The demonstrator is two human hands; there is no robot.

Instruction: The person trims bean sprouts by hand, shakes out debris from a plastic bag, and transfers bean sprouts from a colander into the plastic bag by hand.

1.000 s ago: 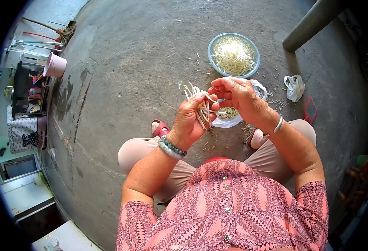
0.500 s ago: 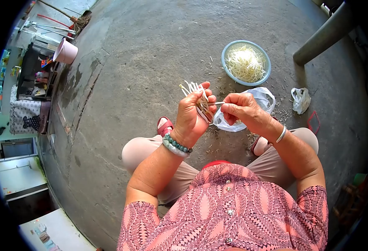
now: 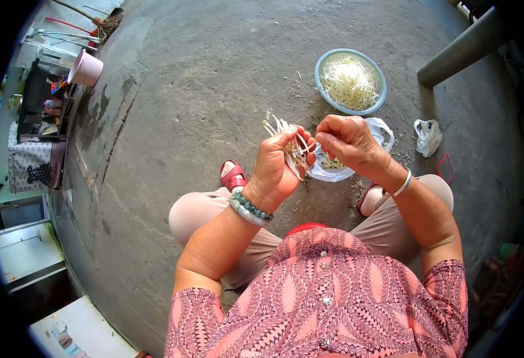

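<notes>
My left hand point(image 3: 272, 164) is closed round a bundle of pale bean sprouts point(image 3: 296, 154), whose ends stick out above the thumb. Close to its right, my right hand point(image 3: 355, 146) has thumb and forefinger pinched together at the end of one sprout that reaches out of the bundle; the tip itself is hard to make out. Below the right hand, an opened white plastic bag point(image 3: 381, 129) on the floor holds sprout scraps and is partly hidden by that hand. Beyond it, a blue-rimmed basket point(image 3: 321, 95) is heaped with bean sprouts point(image 3: 350, 83).
A small knotted plastic bag point(image 3: 428, 138) lies at the right, near a grey post point(image 3: 459, 51). Scraps litter the concrete floor point(image 3: 202, 89) round the bags. A pink bucket point(image 3: 85, 68), a broom point(image 3: 108, 27) and a cluttered shelf point(image 3: 50, 101) stand along the left.
My right hand has moved up slightly. The sprout that stretched plainly between both hands now shows only a short end at the left fingers. The left hand keeps its bundle.
</notes>
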